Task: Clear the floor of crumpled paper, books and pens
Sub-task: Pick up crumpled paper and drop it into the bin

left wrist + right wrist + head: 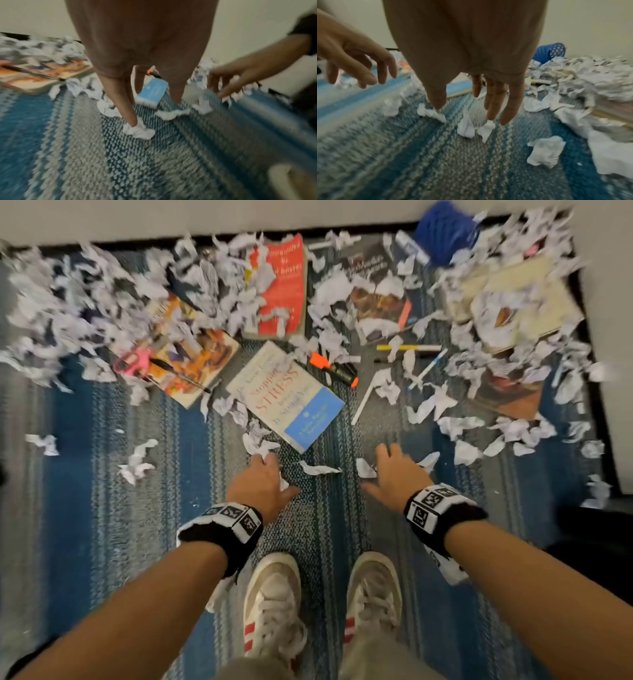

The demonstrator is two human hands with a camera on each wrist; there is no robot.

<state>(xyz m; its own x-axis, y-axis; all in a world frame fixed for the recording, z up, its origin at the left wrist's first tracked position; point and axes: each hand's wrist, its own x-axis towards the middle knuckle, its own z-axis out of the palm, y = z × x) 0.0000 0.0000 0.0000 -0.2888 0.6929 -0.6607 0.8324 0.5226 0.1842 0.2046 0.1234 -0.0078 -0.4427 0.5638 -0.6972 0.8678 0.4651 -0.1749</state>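
Crumpled white paper litters the striped blue rug (102,508), thickest along the far wall. Several books lie among it: a white-and-blue one (284,395) nearest, a red one (281,289), a colourful one (191,354). Pens lie about, among them a yellow pen (407,348) and an orange highlighter (334,368). My left hand (263,481) reaches down with straight fingers; one fingertip (133,121) touches a small paper wad (139,132). My right hand (394,470) hangs open, its fingertips (491,115) just over two paper scraps (467,128). Neither hand holds anything.
A blue mesh basket (445,231) lies on its side by the far wall at the right. My two white shoes (274,594) stand on the rug below the hands. A pale wall (609,337) borders the right side; more books (520,302) lie under paper there.
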